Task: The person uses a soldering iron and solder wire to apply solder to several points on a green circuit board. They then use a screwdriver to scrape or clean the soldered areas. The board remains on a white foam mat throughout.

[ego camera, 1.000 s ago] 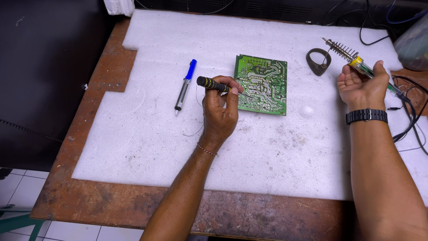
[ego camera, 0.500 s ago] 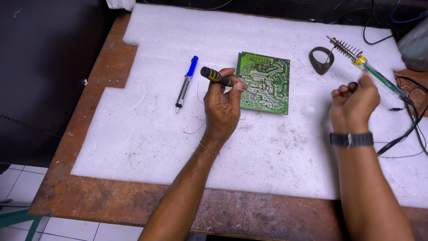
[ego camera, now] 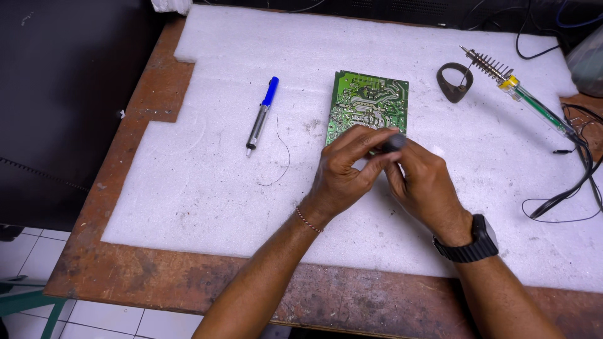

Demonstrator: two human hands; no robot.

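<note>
Dark, stubby tool sits pinched in both grips, left hand and right hand.

Open foam was left on the near and left parts of the desk, where a hand could be passed freely. The middle was taken up by the left hand and right hand, closed together around a dark tool at the near edge of the board. To the left, the way was narrowed by a pen and a thin wire. At the far right, room was blocked by a stand, a soldering iron and cables. Between board and stand a clear strip was left.
</note>
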